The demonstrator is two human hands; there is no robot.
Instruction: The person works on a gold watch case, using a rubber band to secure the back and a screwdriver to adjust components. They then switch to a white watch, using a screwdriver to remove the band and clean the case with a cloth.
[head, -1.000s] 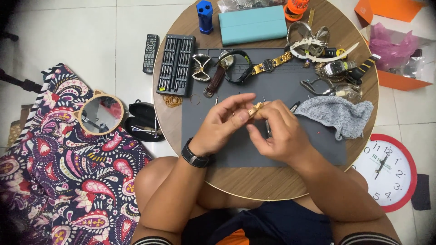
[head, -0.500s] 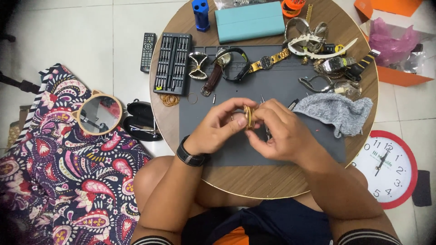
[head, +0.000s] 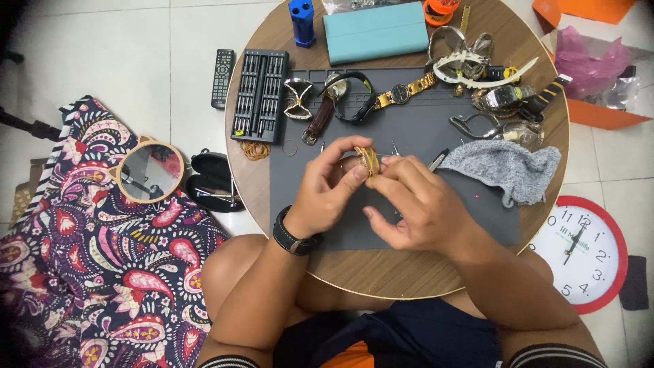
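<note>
Above the grey mat (head: 409,129), left hand (head: 330,187) and right hand (head: 415,204) pinch a small gold watch part (head: 368,161), fingers hiding most of it. A grey cloth (head: 507,167) lies just right; bare mat below.

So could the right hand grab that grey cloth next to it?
Probably yes. The grey cloth lies in the open on the dark mat, just beside the right hand, with nothing between them. But both hands are pinching a small gold piece, so it must let go first.
</note>
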